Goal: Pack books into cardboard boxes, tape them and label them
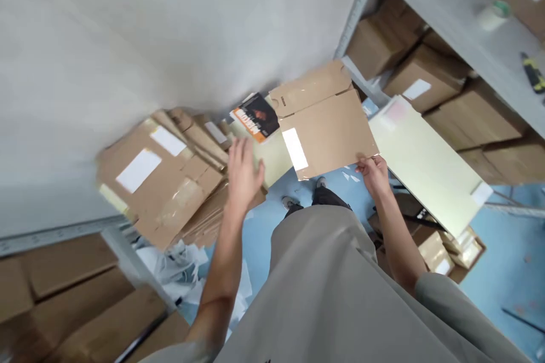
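A flattened cardboard box (330, 130) with a white label hangs in front of me, spread out with its flap at the far end. My right hand (373, 174) pinches its near right corner. My left hand (243, 173) is off the cardboard, fingers extended and slightly apart, over the edge of a pale board (275, 156). Just beyond that hand lies a dark book or magazine (256, 116) with an orange strip. To the left, a stack of flattened cartons (164, 176) leans by the wall, the front one bearing two white labels.
Metal shelving (451, 17) full of cardboard boxes (430, 82) stands at the right, with more boxed shelves (76, 306) at lower left. A pale green panel (426, 161) juts out on the right. Crumpled white paper (174, 266) litters the blue floor.
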A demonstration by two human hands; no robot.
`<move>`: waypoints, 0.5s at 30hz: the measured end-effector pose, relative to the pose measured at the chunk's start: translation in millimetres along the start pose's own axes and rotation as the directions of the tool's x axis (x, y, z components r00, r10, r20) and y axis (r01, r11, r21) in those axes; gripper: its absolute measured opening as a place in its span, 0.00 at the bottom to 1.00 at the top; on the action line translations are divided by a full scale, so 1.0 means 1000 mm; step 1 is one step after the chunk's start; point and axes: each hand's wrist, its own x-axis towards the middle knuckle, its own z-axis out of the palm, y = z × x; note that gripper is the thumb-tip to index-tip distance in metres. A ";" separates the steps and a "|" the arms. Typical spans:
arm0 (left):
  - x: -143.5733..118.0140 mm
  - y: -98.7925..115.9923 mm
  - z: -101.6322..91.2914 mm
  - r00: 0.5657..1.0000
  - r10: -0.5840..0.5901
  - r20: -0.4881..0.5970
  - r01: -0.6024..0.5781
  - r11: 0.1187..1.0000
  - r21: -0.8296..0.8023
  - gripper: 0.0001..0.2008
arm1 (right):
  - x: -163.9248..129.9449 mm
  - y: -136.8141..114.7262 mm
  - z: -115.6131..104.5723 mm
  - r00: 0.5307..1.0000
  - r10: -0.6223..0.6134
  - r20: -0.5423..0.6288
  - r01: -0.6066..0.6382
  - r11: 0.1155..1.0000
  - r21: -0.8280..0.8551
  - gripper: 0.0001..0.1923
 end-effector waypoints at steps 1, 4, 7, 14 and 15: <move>0.012 0.030 0.018 0.990 0.142 0.018 -0.141 0.989 -0.052 0.37 | -0.008 -0.001 -0.008 0.998 -0.011 -0.054 0.012 1.000 0.013 0.16; 0.034 0.127 0.081 0.868 0.475 0.146 -0.452 0.876 -0.168 0.40 | -0.027 -0.004 -0.030 0.978 -0.039 -0.204 0.052 0.997 0.060 0.16; 0.045 0.205 0.140 0.763 0.609 0.215 -0.547 0.787 -0.286 0.32 | -0.039 -0.008 -0.054 0.939 -0.058 -0.340 0.090 0.993 0.079 0.18; 0.116 0.272 0.223 0.915 0.332 0.230 -0.140 0.796 -0.589 0.20 | -0.003 0.000 -0.183 0.934 -0.133 -0.332 0.135 0.991 -0.017 0.43; 0.132 0.277 0.236 0.941 0.249 0.230 -0.051 0.775 -0.630 0.21 | 0.010 0.005 -0.212 0.908 -0.138 -0.397 0.122 0.990 -0.065 0.48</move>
